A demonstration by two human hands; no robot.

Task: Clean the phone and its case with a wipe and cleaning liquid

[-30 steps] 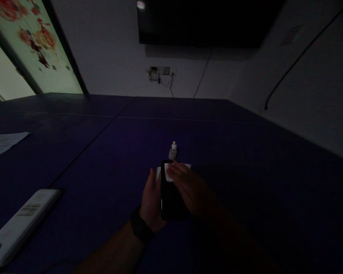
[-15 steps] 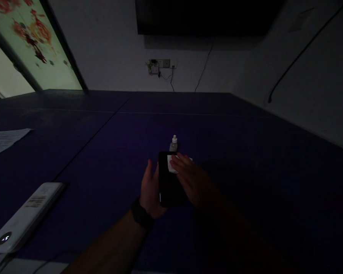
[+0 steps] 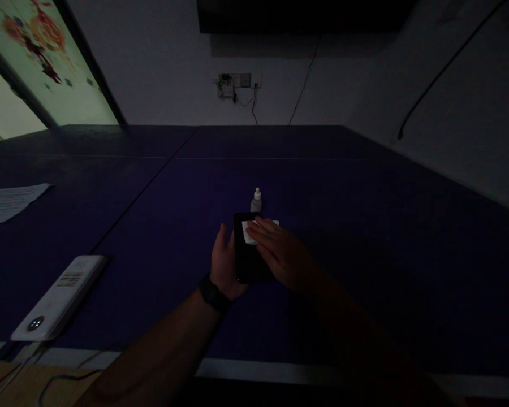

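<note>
My left hand [image 3: 226, 265] supports a black phone-like slab [image 3: 250, 261] from below and from its left side, thumb up along the edge. Flat on the slab's upper part lies a small white cloth or wipe [image 3: 249, 232]. My right hand [image 3: 282, 249] presses that wipe against the dark surface with its fingers laid over it. Just beyond the slab stands a small clear bottle [image 3: 256, 204] with a white cap, its lower part hidden behind the slab. A dark watch is on my left wrist.
On the blue table [image 3: 152, 226], a white power bank [image 3: 61, 297] with cables [image 3: 21, 367] lies at the left. A printed sheet [image 3: 12, 202] is farther back on that side. Wall sockets [image 3: 237, 81] and a dark screen [image 3: 305, 14] are beyond the table.
The camera view has tilted downward, so the scene sits higher and the table's front edge shows more. My right hand and the wipe have shifted slightly left across the slab.
</note>
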